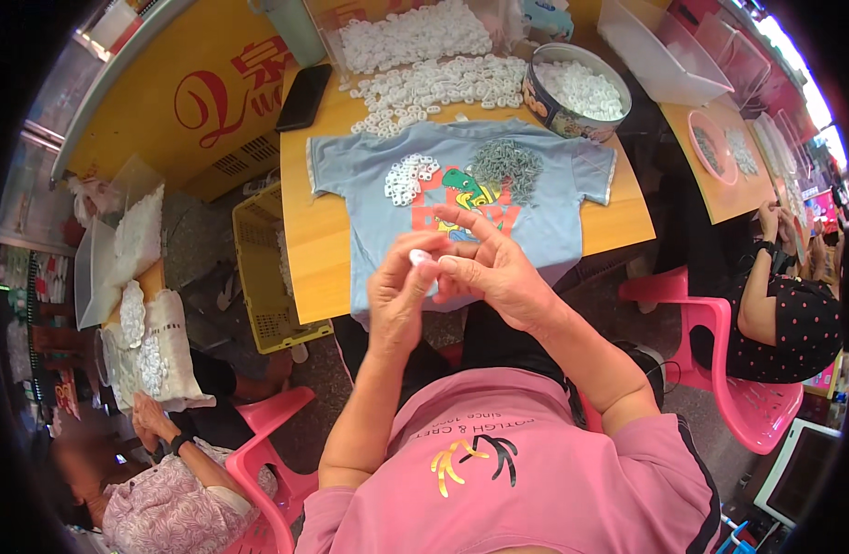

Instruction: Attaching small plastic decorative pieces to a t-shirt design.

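Above my lap, in front of the table, my left hand (pixel 398 291) pinches a small white plastic piece (pixel 419 258) between thumb and fingers. Close against it is my right hand (pixel 505 277), its thumb and forefinger drawn together and its other fingers raised; whatever they grip is too small to make out. Beyond the hands a light blue T-shirt (pixel 373 231) with a cartoon dinosaur print lies spread over the table edge. On it sit a small heap of white pieces with holes (pixel 410 178) and a heap of grey screw-like parts (pixel 507 168).
Many white pieces (pixel 443 88) cover the wooden table's (pixel 313 268) far side. A round tin (pixel 572 125) of them, a black phone (pixel 304 97) and a clear bin (pixel 406 37) stand there. A yellow crate (pixel 258 268) is left; other people sit both sides on pink chairs (pixel 710 351).
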The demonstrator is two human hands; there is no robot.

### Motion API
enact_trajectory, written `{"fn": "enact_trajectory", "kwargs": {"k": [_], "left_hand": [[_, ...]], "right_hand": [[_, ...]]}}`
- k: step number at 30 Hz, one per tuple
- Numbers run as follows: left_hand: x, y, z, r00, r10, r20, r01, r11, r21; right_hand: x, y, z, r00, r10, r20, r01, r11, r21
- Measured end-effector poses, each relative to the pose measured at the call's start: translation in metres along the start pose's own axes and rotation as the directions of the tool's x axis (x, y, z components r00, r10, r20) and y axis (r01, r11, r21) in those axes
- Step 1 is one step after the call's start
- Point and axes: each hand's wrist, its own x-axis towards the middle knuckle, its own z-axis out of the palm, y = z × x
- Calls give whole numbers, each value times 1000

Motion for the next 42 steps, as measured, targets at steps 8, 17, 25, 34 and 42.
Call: {"fn": "enact_trajectory", "kwargs": {"k": [8,17,25,34,42], "left_hand": [[22,49,-136,870,275,-410,59,766,640],[22,68,-165,865,368,-342,185,399,898],[102,64,-101,965,261,-7,-124,481,868],[221,12,-92,955,158,249,-269,120,956],[269,-8,-82,983,-13,181,-182,-49,982]], "right_hand": [[7,-26,-52,988,-102,-118,48,921,-387],[25,-52,-103,941,-260,-217,121,856,-502],[104,-83,-125,872,-482,-88,123,389,-913],[189,-106,-135,850,-481,214,50,-331,-942],[223,-104,-133,898,-411,156,-8,-370,-929]]}}
